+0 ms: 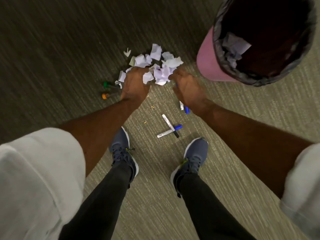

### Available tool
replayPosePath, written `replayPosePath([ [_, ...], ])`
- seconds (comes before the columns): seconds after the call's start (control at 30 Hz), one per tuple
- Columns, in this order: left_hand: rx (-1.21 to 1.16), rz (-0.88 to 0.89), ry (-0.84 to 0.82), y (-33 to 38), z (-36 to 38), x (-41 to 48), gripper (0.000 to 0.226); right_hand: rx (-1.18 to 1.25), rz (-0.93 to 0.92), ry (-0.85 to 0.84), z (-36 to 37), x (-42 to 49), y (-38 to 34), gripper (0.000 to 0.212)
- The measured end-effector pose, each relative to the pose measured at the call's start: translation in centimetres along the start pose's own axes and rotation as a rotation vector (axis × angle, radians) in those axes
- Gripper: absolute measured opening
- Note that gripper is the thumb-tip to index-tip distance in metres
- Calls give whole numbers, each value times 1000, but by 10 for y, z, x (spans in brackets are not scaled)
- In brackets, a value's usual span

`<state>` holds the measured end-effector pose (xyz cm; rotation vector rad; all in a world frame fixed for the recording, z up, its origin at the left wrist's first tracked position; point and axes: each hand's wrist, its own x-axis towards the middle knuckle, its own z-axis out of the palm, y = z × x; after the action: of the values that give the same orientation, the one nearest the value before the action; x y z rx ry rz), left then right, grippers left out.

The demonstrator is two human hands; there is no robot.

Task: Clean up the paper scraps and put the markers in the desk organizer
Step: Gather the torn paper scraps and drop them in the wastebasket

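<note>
The person stands bent over an olive-green ribbed carpet (233, 122), both bare forearms reaching down to a heap of crumpled white and pale lilac paper scraps (160, 66) that lies on the floor ahead of the feet. The left hand (135, 84) is sunk into the near left side of the heap, back turned up, fingers curled down among the scraps and gripping some of them. The right hand (187, 87) is at the heap's near right edge, its bent fingertips touching the paper; whether it has actually taken hold of anything I cannot tell.

Just right of the heap stands a round pink waste bin with a black plastic liner (207, 61), and a few crumpled sheets already lie inside it.

The markers are scattered on the carpet around the hands. A green-capped marker (107, 84) and an orange-capped marker (107, 96) lie side by side just left of the left wrist. A white marker with a blue cap (185, 108) shows partly under the right hand. Nearer the feet, a white marker with a black tip (168, 123) lies crossed over another blue-capped white marker (167, 133).

Dark blue laced sneakers (195, 156) and black trousers fill the foreground, with pale grey sleeves (34, 170) pushed up above the elbows.
</note>
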<state>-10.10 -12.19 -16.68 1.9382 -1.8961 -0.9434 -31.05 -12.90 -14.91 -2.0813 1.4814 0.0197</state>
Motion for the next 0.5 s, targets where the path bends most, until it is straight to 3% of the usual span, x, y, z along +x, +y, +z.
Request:
replayPosePath([
  [0.2,164,-6,-120,-60,40,31,38,-174,-42,-86,78,49,27,61],
  [0.33,184,-51,-230,-72,71,42,54,-252,-53,-102,112,74,41,76],
  [0.5,314,-27,-163,-82,97,51,60,-315,50,-68,137,99,35,70],
])
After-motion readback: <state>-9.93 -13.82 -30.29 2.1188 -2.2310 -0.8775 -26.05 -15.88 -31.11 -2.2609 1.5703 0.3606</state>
